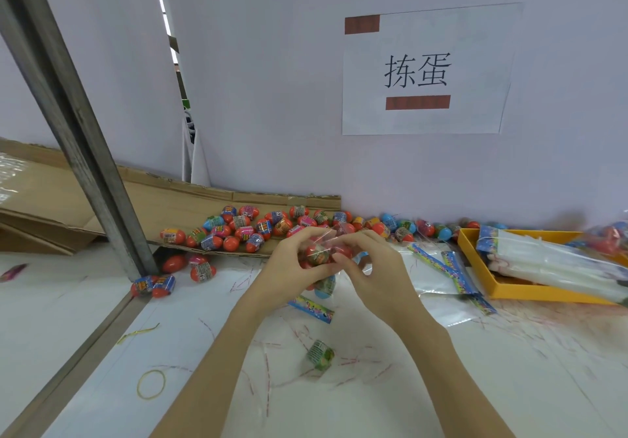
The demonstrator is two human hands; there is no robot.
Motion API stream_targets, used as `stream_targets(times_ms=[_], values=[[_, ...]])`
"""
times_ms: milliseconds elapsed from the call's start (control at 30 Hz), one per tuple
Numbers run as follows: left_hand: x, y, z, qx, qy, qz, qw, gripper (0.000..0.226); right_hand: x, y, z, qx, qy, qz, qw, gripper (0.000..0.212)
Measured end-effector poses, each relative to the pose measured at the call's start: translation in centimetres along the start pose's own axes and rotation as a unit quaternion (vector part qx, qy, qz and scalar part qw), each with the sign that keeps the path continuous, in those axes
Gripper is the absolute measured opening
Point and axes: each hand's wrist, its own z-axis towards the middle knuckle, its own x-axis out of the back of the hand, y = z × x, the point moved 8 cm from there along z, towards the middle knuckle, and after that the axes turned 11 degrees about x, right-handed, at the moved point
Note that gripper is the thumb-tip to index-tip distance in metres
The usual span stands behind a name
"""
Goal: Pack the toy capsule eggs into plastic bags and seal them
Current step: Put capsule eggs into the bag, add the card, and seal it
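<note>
Both hands hold a clear plastic bag (323, 250) of capsule eggs above the surface (407, 369): left hand (292, 267) grips its body, right hand (363, 261) pinches its top. Sealing seems in progress; next, the mouth probably needs closing tightly.

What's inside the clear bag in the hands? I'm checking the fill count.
The clear bag shows red capsule eggs and a blue egg low down. Both hands cover the rest, so no count.
</note>
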Motion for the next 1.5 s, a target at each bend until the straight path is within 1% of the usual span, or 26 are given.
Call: stream_targets(times_ms=[133, 167, 233, 333, 400, 467, 633, 700, 800, 833, 933, 967, 1067, 1133, 1267, 1333, 1400, 1500], values=[[-0.1, -1.0, 0.1, 0.074, -0.066, -0.095, 0.991, 0.06, 0.2, 0.3, -0.1, -0.026, 0.026, 0.014, 0.999, 0.017], [0.0, -1.2, 0.1, 0.089, -0.07, -0.113, 0.987, 0.06, 0.3, 0.5, -0.1, -0.032, 0.032, 0.014, 0.999, 0.015], [0.3, -1.6, 0.2, 0.117, -0.059, -0.148, 0.98, 0.056, 0.2, 0.7, -0.2, -0.038, 0.029, 0.007, 0.999, 0.012], [0.7, -2.3, 0.3, 0.145, -0.033, -0.224, 0.963, 0.043, -0.4, 0.9, -0.3, -0.054, 0.016, 0.024, 0.998, 0.016], [0.9, -2.4, 0.3, 0.152, -0.016, -0.264, 0.952, 0.034, -0.5, 0.8, -0.4, -0.07, 0.029, 0.06, 0.995, 0.014], [0.7, -2.4, 0.2, 0.164, -0.011, -0.299, 0.94, 0.03, -0.4, 0.7, -0.5, -0.077, 0.06, 0.081, 0.992, 0.01], [-0.2, -1.8, -0.2, 0.19, -0.09, -0.369, 0.905, 0.037, 0.7, 1.1, -0.9, -0.099, 0.136, 0.085, 0.982, 0.007], [-0.1, -2.1, -0.1, 0.207, -0.079, -0.395, 0.891, 0.034, 1.1, 1.4, -0.9, -0.11, 0.155, 0.113, 0.975, 0.008], [-0.3, -2.7, -0.2, 0.24, -0.048, -0.457, 0.855, 0.029, 0.6, 1.4, -0.7, -0.118, 0.131, 0.165, 0.97, 0.011], [-0.4, -2.9, -0.2, 0.25, -0.041, -0.474, 0.843, 0.032, 0.3, 1.4, -0.7, -0.121, 0.12, 0.178, 0.969, 0.014], [-0.5, -3.2, -0.3, 0.271, -0.025, -0.507, 0.818, 0.05, -0.3, 1.3, -0.8, -0.131, 0.11, 0.199, 0.965, 0.018], [-0.6, -3.2, -0.4, 0.275, -0.024, -0.513, 0.813, 0.052, -0.3, 1.4, -0.8, -0.135, 0.116, 0.199, 0.964, 0.018], [-1.0, -2.7, -0.4, 0.263, -0.06, -0.535, 0.801, 0.043, 0.3, 1.9, -1.1, -0.156, 0.151, 0.199, 0.956, 0.017], [-1.0, -2.5, -0.4, 0.25, -0.07, -0.556, 0.79, 0.044, 0.6, 2.1, -1.2, -0.161, 0.164, 0.204, 0.952, 0.014], [-1.4, -3.0, -0.2, 0.254, -0.041, -0.539, 0.802, 0.046, 0.7, 1.9, -1.2, -0.151, 0.16, 0.218, 0.951, 0.006], [-1.8, -3.2, -0.1, 0.256, -0.028, -0.54, 0.802, 0.052, 0.7, 1.8, -1.2, -0.15, 0.167, 0.22, 0.949, 0.004], [-2.1, -3.1, 0.1, 0.245, -0.03, -0.565, 0.787, 0.054, 0.8, 2.1, -1.3, -0.161, 0.187, 0.229, 0.942, 0.004], [-2.7, -2.7, 0.3, 0.224, -0.065, -0.601, 0.764, 0.04, 1.1, 2.4, -1.6, -0.173, 0.215, 0.224, 0.935, 0.008]])
